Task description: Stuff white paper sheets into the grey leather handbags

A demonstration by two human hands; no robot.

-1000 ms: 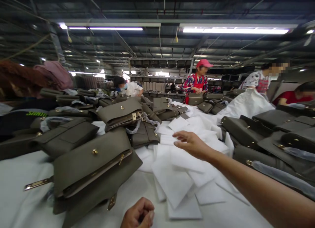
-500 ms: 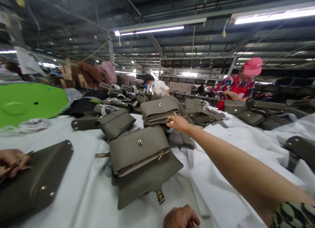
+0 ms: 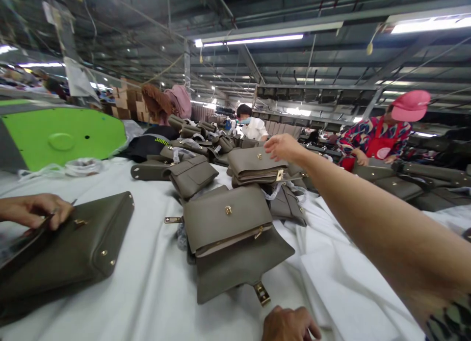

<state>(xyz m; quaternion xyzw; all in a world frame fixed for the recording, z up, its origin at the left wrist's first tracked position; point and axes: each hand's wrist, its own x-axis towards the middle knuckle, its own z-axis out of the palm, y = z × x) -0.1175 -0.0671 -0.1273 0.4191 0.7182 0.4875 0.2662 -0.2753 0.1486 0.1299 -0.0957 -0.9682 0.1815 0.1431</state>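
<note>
An olive-brown handbag point(image 3: 227, 222) lies with its flap open towards me, showing a gold clasp and a zip pull. Behind it rests a second olive handbag point(image 3: 250, 165), also with a gold clasp. My right hand point(image 3: 283, 148) reaches over that second bag's upper right edge, fingers loosely apart; whether they touch it is unclear. At the bottom edge, just below the first bag's flap buckle point(image 3: 262, 294), is my left hand point(image 3: 289, 325), knuckles up and partly cut off, its fingertips hidden.
Another person's hand point(image 3: 44, 212) works on an olive bag point(image 3: 91, 243) at left. More bags are heaped behind. A green machine point(image 3: 62, 135) stands at back left. A person in a red apron point(image 3: 386, 135) stands at right, another in white point(image 3: 253, 130) further back. White cloth point(image 3: 147, 292) covers the table.
My right hand has moved from the second bag's right front side up to its top edge. The view has turned left. The other person's hand at left shows more fully.
</note>
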